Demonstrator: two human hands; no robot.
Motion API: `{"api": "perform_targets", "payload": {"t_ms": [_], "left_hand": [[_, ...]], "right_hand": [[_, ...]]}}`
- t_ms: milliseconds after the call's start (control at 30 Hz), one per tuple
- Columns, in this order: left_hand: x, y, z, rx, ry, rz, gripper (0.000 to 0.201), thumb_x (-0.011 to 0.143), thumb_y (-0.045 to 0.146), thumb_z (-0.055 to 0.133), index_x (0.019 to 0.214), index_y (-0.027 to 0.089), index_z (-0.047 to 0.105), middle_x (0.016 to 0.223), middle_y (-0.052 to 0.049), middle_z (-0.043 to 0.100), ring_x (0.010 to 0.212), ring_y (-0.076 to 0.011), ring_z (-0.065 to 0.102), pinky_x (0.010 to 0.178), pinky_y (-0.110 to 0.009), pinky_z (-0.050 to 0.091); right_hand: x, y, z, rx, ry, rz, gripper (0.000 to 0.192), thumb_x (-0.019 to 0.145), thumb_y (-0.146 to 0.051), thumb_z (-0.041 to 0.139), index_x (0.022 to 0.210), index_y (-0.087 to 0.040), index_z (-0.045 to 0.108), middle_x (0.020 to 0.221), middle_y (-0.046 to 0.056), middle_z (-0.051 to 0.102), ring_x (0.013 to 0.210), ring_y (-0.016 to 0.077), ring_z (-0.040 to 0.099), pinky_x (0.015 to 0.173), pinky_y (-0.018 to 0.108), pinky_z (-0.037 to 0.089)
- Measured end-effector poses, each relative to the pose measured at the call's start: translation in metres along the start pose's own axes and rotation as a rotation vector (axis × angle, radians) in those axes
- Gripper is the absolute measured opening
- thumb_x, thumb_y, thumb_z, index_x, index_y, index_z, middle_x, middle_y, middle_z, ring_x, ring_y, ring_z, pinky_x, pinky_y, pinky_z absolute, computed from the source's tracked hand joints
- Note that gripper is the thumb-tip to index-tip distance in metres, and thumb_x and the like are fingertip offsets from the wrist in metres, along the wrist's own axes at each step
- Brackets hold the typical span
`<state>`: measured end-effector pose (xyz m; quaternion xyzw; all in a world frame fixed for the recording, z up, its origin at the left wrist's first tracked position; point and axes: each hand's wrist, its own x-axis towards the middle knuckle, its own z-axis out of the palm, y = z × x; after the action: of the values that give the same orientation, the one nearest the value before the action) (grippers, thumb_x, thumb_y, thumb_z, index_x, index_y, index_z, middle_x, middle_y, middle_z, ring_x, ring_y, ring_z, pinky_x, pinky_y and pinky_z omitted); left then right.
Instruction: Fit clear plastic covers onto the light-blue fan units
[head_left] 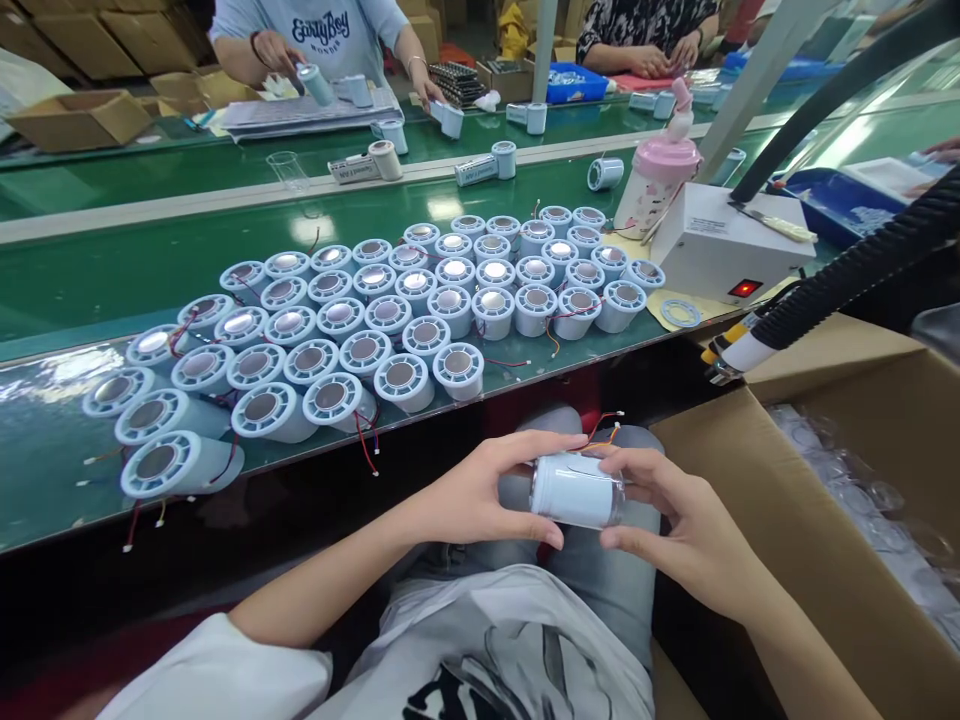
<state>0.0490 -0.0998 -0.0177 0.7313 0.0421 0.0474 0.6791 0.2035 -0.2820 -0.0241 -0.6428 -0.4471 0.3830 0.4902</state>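
Over my lap, my left hand (487, 490) grips one end of a light-blue cylindrical housing (574, 490), thumb below and fingers above. A clear plastic sleeve (618, 498) surrounds the housing's right part, and my right hand (682, 520) has its fingers and thumb closed about that end. Thin red and orange wires (604, 430) with small white connectors stick up behind the housing. On the green bench in front of me stand many similar light-blue housings (401, 380) with round metallic centres, several with wires hanging out.
At right, an open cardboard box (709, 440) holds clear plastic cups (862, 490). A white device (727, 240) with a lit red switch, a pink-lidded cup (660, 180) and a black hose (847, 270) stand nearby. Across the bench, co-workers handle parts beside a clear cup (288, 172).
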Motion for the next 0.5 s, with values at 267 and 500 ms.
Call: {"api": "perform_targets", "payload": {"t_ms": [267, 500], "left_hand": [[-0.0014, -0.0022, -0.0011, 0.079, -0.009, 0.048, 0.077, 0.068, 0.022, 0.083, 0.137, 0.028, 0.051, 0.139, -0.009, 0.054, 0.127, -0.0248, 0.053, 0.104, -0.036, 0.046], [-0.0031, -0.0038, -0.0005, 0.109, -0.029, 0.064, 0.077, 0.068, 0.023, 0.083, 0.138, 0.028, 0.050, 0.140, -0.009, 0.054, 0.128, -0.0243, 0.052, 0.105, -0.035, 0.045]], "right_hand": [[0.0011, -0.0015, -0.0013, 0.216, -0.045, 0.126, 0.039, 0.081, -0.033, 0.074, 0.114, -0.026, 0.053, 0.118, 0.006, 0.064, 0.106, 0.0215, 0.063, 0.086, 0.032, 0.056], [0.0027, -0.0029, 0.0013, 0.389, -0.046, 0.236, 0.038, 0.081, -0.037, 0.074, 0.111, -0.025, 0.053, 0.108, 0.005, 0.066, 0.088, 0.0177, 0.064, 0.074, 0.028, 0.056]]}}
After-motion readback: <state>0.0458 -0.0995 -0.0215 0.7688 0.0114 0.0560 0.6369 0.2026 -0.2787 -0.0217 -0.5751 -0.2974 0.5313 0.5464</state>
